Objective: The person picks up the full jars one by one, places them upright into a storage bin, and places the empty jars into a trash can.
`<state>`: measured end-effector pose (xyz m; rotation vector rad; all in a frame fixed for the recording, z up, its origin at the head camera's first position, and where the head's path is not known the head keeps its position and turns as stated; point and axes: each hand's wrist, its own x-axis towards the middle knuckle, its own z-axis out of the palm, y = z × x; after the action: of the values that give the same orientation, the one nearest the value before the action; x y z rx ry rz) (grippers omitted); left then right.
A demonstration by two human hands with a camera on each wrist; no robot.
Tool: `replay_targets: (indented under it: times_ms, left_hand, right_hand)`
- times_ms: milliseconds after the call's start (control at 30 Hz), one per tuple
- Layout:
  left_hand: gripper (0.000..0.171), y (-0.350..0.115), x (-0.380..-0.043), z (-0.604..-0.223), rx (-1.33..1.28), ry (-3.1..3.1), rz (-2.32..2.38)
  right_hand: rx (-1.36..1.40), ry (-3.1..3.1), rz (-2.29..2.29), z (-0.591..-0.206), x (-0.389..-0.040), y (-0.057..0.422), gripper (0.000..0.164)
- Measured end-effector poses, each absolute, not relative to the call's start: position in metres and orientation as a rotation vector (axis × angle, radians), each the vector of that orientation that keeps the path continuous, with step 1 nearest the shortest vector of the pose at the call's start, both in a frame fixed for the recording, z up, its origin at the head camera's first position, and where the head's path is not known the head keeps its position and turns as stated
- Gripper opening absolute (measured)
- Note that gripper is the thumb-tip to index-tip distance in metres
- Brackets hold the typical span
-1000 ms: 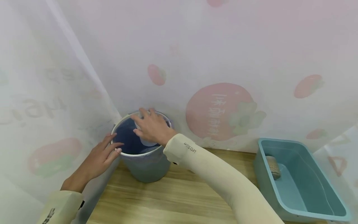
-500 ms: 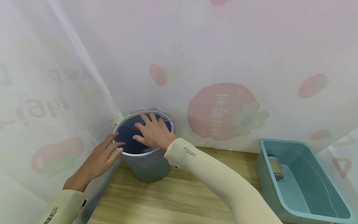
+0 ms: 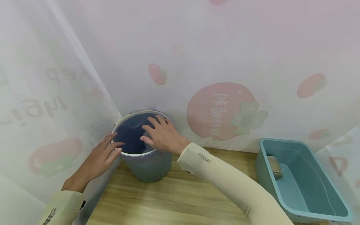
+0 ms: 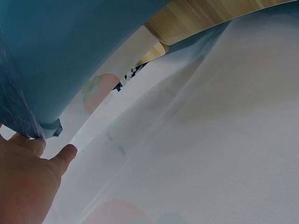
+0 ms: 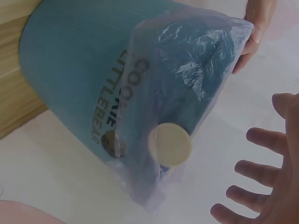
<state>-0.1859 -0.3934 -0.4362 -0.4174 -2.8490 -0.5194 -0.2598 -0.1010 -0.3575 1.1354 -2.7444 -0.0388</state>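
A blue-grey trash bin (image 3: 149, 170) with a white rim stands at the left of the wooden surface. A dark blue-purple plastic bag (image 3: 129, 134) lines it; in the right wrist view the bag's translucent edge (image 5: 187, 56) folds down over the outside. My left hand (image 3: 98, 159) rests on the near-left rim, fingers extended and thumb apart; the left wrist view shows its fingertips touching the bag. Over the right side of the opening my right hand (image 3: 164, 134) is spread, holding nothing. The right wrist view shows its fingers separate from the bin. A pale patch inside is partly hidden.
To the right stands a teal rectangular tub (image 3: 267, 175) with a brownish cylindrical roll (image 3: 274, 167) inside. The wooden tabletop (image 3: 180, 200) lies between tub and bin. White sheeting with strawberry prints (image 3: 222, 112) rises behind and at the left.
My right hand has shifted right, from over the middle of the bin's opening toward its right rim. The left hand has stayed on the rim.
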Motion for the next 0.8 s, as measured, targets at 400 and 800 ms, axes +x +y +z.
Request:
replay_targets:
  times_ms: [400,800]
  left_hand:
    - [0.04,-0.396,-0.185,-0.436,-0.427,-2.838,-0.535]
    - [0.038,-0.402,-0.184,-0.437,-0.409,-2.837,-0.519]
  right_hand:
    - [1.12,-2.668,0.009,-0.36,-0.256,-0.06,0.06]
    - [1.065,-2.605,0.07,-0.377,-0.257,-0.032,0.057]
